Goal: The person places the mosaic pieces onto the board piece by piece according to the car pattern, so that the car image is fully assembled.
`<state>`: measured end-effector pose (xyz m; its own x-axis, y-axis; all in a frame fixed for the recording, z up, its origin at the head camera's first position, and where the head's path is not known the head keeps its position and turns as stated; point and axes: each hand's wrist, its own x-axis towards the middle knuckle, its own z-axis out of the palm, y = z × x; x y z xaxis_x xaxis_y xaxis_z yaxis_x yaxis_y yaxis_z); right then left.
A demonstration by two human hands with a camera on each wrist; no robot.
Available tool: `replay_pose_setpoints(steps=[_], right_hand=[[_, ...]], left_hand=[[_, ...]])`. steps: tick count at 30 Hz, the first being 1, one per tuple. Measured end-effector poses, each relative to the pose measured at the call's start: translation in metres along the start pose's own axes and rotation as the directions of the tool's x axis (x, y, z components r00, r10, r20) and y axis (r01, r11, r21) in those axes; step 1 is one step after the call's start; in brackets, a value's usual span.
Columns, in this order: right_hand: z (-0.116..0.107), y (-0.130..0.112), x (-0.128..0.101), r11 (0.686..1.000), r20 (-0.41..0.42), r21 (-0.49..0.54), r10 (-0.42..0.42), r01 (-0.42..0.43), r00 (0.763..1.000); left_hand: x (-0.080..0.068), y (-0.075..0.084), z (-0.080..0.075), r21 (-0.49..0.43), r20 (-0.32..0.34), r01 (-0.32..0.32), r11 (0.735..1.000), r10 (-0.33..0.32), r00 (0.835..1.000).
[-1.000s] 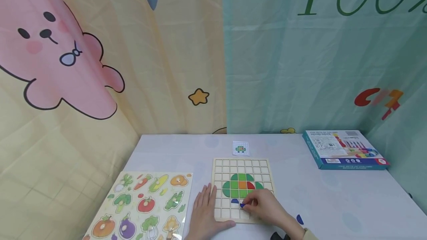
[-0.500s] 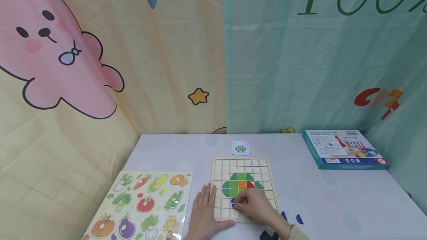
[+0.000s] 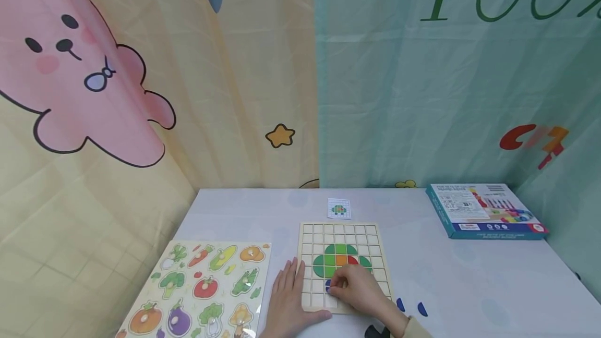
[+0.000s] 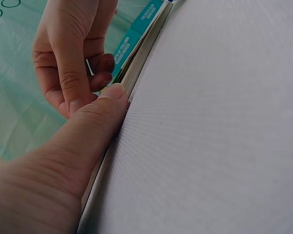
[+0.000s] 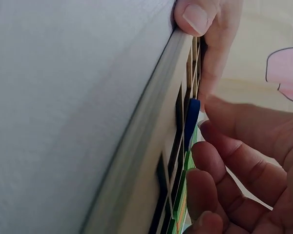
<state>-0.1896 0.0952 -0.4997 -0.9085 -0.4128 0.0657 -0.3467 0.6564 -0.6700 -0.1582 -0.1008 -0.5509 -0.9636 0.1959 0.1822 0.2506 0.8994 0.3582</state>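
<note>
A wooden grid board (image 3: 345, 244) lies on the white table and holds a green, orange and red round figure (image 3: 341, 261). My left hand (image 3: 287, 296) lies flat at the board's left side, with its thumb (image 4: 95, 129) pressed along the near edge. My right hand (image 3: 358, 291) hovers over the board's lower rows with its fingers curled. Its fingertips (image 5: 211, 127) hold a small blue piece (image 5: 191, 122) at a cell just under the figure, seen in the head view as a blue piece (image 3: 328, 287). The hand hides how the piece sits in the cell.
Two loose blue pieces (image 3: 400, 304) (image 3: 422, 309) lie on the table right of my right wrist. A pattern card (image 3: 339, 208) lies beyond the board, a teal box (image 3: 483, 210) at the back right, and a vegetable puzzle (image 3: 202, 288) at the left. Curtains hang behind.
My right hand has carried the blue piece about one cell to the left, which uncovered a second loose blue piece on the table. The left hand has stayed in place.
</note>
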Motion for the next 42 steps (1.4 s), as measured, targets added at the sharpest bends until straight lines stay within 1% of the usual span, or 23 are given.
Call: replay_pose_setpoints(steps=[7, 11, 17, 25, 30, 34, 38, 42], right_hand=[[0.000, 0.003, 0.000, 1.000, -0.002, -0.003, -0.013, 0.013, 1.000], [0.000, 0.003, 0.001, 1.000, -0.007, -0.011, -0.011, 0.011, 1.000], [0.000, 0.002, 0.001, 1.000, -0.017, -0.005, -0.014, 0.014, 1.000], [-0.001, 0.003, 0.000, 1.000, -0.020, -0.003, 0.009, -0.009, 1.000], [-0.009, 0.003, -0.005, 0.998, -0.046, 0.010, 0.061, -0.061, 0.997], [-0.025, 0.008, -0.012, 0.996, -0.108, 0.018, 0.090, -0.088, 0.990], [-0.043, 0.015, -0.021, 0.988, -0.175, 0.027, 0.154, -0.152, 0.972], [-0.060, 0.027, -0.032, 0.968, -0.210, 0.048, 0.253, -0.248, 0.944]], left_hand=[[-0.001, 0.000, 0.000, 0.008, -0.039, -0.018, 1.000, 0.019, 0.999], [-0.001, 0.001, -0.001, -0.005, -0.026, -0.012, 1.000, 0.012, 1.000], [0.001, 0.001, -0.003, -0.014, 0.014, 0.007, 1.000, -0.007, 1.000], [0.000, 0.001, -0.001, 0.003, 0.001, 0.001, 1.000, -0.001, 1.000], [0.001, 0.001, -0.002, -0.004, 0.007, -0.001, 1.000, 0.001, 1.000], [0.000, 0.001, -0.002, -0.008, 0.009, -0.009, 1.000, 0.009, 1.000], [0.000, 0.001, -0.002, -0.015, 0.009, -0.010, 1.000, 0.010, 1.000], [0.000, 0.000, -0.002, -0.019, 0.017, -0.007, 1.000, 0.008, 1.000]])
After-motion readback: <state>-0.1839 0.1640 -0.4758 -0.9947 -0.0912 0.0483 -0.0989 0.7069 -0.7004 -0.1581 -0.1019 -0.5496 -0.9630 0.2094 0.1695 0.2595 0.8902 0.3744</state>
